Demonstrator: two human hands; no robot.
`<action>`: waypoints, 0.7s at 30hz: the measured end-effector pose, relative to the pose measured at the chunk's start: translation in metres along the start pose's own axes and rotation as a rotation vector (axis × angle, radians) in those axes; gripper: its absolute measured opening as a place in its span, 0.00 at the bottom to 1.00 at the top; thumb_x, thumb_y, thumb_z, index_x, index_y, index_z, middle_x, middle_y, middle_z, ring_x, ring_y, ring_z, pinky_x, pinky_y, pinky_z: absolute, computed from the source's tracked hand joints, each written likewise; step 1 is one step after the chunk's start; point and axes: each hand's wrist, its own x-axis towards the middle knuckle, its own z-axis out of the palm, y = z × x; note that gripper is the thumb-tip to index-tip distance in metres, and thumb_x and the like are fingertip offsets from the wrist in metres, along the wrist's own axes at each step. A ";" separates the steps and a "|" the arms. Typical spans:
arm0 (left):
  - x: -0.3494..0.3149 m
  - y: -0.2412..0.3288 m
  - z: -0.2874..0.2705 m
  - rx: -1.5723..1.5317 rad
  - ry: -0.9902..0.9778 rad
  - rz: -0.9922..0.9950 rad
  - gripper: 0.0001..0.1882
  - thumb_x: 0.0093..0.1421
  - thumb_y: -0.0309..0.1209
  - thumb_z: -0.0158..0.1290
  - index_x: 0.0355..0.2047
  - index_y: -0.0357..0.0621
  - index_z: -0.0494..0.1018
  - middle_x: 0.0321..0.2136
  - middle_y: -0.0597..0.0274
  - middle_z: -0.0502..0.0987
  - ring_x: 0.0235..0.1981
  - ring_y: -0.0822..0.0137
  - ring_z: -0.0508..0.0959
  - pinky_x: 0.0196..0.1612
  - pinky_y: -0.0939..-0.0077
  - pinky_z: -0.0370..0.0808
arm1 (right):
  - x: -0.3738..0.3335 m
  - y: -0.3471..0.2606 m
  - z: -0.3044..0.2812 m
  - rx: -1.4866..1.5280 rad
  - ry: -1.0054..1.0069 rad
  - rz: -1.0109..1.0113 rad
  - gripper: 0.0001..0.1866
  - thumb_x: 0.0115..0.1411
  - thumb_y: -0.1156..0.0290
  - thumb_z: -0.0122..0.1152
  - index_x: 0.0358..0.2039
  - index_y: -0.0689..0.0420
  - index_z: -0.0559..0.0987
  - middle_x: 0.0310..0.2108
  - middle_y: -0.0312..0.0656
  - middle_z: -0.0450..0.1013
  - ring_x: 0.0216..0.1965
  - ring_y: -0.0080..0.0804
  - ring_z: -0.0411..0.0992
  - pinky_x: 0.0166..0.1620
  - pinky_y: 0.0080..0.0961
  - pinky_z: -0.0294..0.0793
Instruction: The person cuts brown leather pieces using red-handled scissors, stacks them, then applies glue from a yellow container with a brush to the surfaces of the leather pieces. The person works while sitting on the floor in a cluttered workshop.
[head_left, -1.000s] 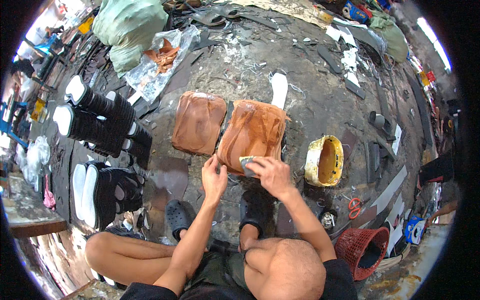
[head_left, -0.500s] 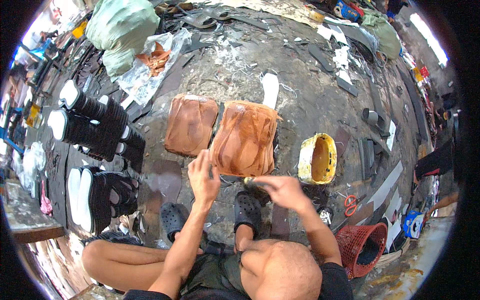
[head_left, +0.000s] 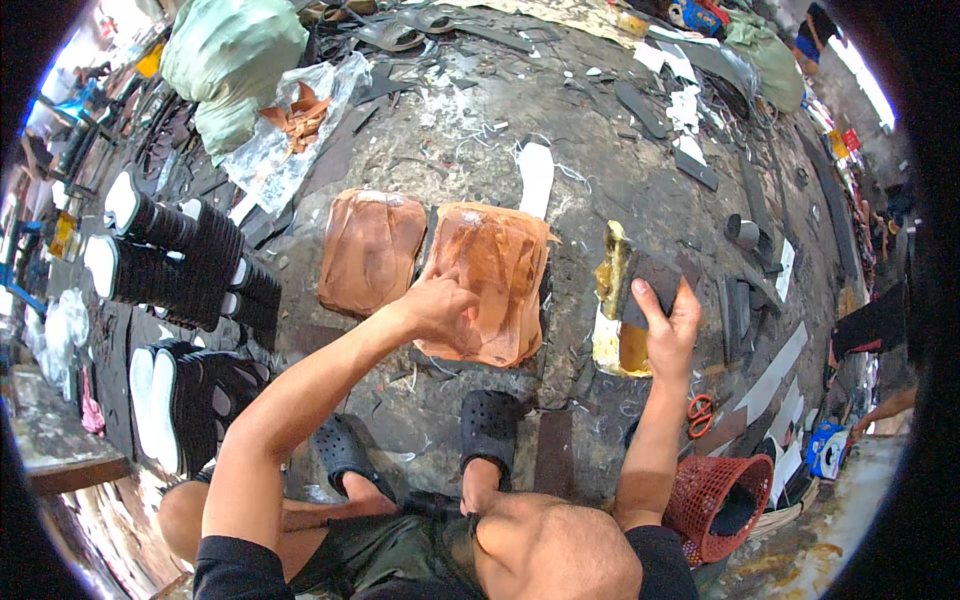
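At the centre of the frame the left hand [head_left: 440,308] lies on the right-hand brown sheet [head_left: 492,280], its fingers curled and pressing down on the lower left part of it; whether the grip pinches the sheet's edge cannot be told. A second brown sheet [head_left: 372,250] lies just beside it to the left, both flat on the dark floor [head_left: 470,140]. Right of centre, the right hand [head_left: 668,325] is closed on a dark flat piece [head_left: 655,288], thumb on its near face, held over the yellow tin [head_left: 612,320]. A pale sole shape [head_left: 536,178] lies above the sheets. Black boots with white soles [head_left: 170,260] line the left of the frame. At lower right stand a red basket [head_left: 718,500] and red-handled scissors [head_left: 700,412].
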 end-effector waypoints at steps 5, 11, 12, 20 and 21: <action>-0.014 0.025 0.031 0.476 0.094 0.141 0.29 0.50 0.45 0.62 0.51 0.51 0.73 0.41 0.57 0.80 0.52 0.56 0.73 0.59 0.52 0.61 | -0.006 0.013 0.004 -0.045 0.047 0.010 0.15 0.62 0.71 0.66 0.47 0.63 0.79 0.40 0.37 0.79 0.41 0.24 0.74 0.49 0.24 0.72; -0.033 0.027 0.058 0.588 0.339 0.141 0.31 0.54 0.36 0.57 0.60 0.50 0.65 0.49 0.53 0.76 0.64 0.55 0.64 0.65 0.48 0.58 | -0.014 0.013 0.002 0.000 0.139 -0.001 0.14 0.62 0.72 0.66 0.47 0.63 0.79 0.40 0.37 0.79 0.41 0.24 0.74 0.48 0.24 0.72; -0.034 0.025 0.062 0.598 0.311 0.134 0.31 0.54 0.36 0.57 0.60 0.51 0.65 0.49 0.53 0.76 0.64 0.54 0.64 0.65 0.48 0.58 | -0.014 0.012 -0.001 -0.001 0.140 0.005 0.13 0.62 0.73 0.66 0.47 0.63 0.79 0.40 0.37 0.79 0.41 0.23 0.74 0.48 0.24 0.72; 0.003 0.003 0.030 0.410 0.065 0.068 0.30 0.45 0.45 0.66 0.49 0.53 0.74 0.46 0.56 0.78 0.61 0.54 0.67 0.65 0.46 0.57 | -0.020 0.019 0.011 0.040 0.162 0.028 0.15 0.61 0.75 0.66 0.48 0.64 0.78 0.43 0.37 0.78 0.42 0.24 0.73 0.50 0.24 0.71; 0.011 0.000 0.020 0.374 -0.002 0.055 0.29 0.44 0.46 0.66 0.47 0.53 0.75 0.44 0.57 0.78 0.60 0.54 0.68 0.65 0.46 0.58 | -0.019 0.017 0.016 0.068 0.166 0.021 0.15 0.61 0.75 0.66 0.48 0.64 0.77 0.42 0.37 0.78 0.42 0.25 0.73 0.50 0.24 0.71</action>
